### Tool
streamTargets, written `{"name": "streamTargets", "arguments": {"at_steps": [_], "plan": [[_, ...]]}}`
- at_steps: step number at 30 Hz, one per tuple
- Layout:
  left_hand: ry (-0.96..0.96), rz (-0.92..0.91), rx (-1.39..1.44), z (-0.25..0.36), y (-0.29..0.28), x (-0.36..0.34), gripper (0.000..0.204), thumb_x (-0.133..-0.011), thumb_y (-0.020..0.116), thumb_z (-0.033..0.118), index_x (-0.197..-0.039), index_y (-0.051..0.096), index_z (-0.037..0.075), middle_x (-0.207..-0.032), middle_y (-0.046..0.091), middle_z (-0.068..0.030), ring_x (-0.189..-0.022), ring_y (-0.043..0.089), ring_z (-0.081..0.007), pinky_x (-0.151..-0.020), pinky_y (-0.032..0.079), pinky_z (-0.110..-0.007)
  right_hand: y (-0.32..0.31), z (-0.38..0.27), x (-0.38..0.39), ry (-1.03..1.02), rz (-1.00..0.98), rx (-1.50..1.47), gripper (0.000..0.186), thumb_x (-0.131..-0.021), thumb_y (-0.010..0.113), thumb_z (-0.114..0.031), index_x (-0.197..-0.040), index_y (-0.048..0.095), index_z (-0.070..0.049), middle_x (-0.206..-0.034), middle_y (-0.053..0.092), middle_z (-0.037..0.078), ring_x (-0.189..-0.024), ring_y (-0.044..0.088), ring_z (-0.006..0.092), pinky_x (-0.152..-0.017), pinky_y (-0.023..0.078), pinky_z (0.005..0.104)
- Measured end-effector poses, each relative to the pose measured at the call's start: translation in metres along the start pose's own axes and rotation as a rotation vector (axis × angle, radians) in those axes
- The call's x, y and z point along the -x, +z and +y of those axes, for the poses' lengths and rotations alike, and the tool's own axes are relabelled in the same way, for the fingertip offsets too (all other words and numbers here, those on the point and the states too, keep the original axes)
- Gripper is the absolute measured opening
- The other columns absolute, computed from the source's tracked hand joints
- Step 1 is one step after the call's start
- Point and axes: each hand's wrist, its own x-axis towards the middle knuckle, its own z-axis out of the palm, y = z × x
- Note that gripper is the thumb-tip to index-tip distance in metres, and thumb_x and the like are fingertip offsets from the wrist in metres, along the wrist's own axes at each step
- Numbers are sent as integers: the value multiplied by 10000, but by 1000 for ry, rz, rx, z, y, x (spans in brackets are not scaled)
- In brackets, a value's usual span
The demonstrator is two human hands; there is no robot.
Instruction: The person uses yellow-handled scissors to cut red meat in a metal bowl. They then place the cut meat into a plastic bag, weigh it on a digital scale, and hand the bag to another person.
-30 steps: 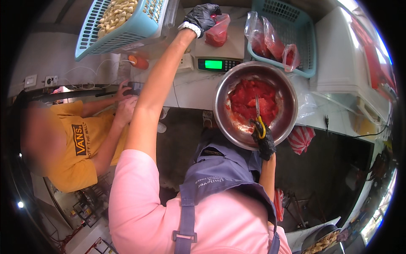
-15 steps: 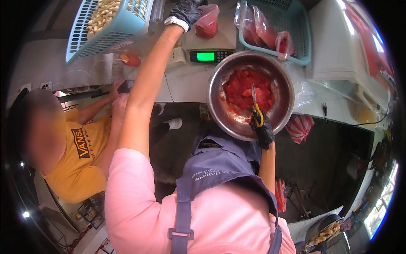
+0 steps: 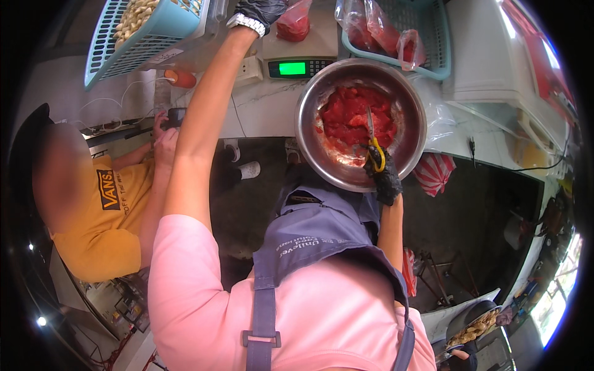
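Plainly | right hand (image 3: 387, 179) clasps scissors (image 3: 374, 143) | glossy red chunks (image 3: 346, 114), round metal bowl (image 3: 413, 117) | left hand (image 3: 262, 9): grip unclear

My left hand (image 3: 261, 10) is in a tight spot here, left basket (image 3: 158, 54) on one side, bag (image 3: 293, 28) right beside it on the other. My left forearm (image 3: 204, 133) bars the way across from the left. Between that arm and the bowl (image 3: 413, 127), a bare lane of counter (image 3: 267, 111) runs in front of the scale (image 3: 297, 68). Over by my right hand (image 3: 388, 180), scissors (image 3: 375, 148) block the bowl's near side; its left side is open from above. Beyond the rim, the right basket (image 3: 440, 67) crowds in.
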Motion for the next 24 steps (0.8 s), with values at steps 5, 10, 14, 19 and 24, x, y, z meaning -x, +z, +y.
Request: {"name": "streamTargets", "arguments": {"at_steps": [5,10,14,19,24], "plan": [[-31,39,-12,3,-4,1,133,-712,597,149,-739,562,24,-705,544,-157,-672,547,-311,-609,435,-375,-3,-2,0,-4,0,33,307,-863,507,-330,-993,540,-53,-569,447,-15,-462,397,69,-424,311,202],[-86,61,11,22,-10,7,94,-719,591,117,-746,568,30,-702,552,-152,-666,561,-300,-598,441,-361,-5,2,2,-2,8,-15,303,-855,520,-330,-971,563,-54,-554,448,-14,-455,404,70,-421,313,207],[-106,170,316,52,-3,15,91,-724,601,136,-737,610,46,-672,589,-130,-602,571,-251,-543,438,-341,-2,-7,8,33,87,7,290,-845,536,-324,-938,584,-54,-550,458,-9,-458,419,72,-426,322,210],[-224,103,288,52,0,57,138,-747,641,98,-863,599,35,-790,625,-69,-701,593,-132,-630,469,-263,3,-14,14,-7,113,61,278,-830,558,-319,-926,590,-60,-536,473,-1,-446,433,77,-422,328,215],[-638,53,796,57,22,111,90,-772,612,47,-858,598,69,-759,591,51,-629,511,-29,-527,414,-182,-3,-7,16,-13,129,-8,256,-813,584,-311,-894,593,-68,-529,492,6,-440,454,81,-413,337,216]]}}
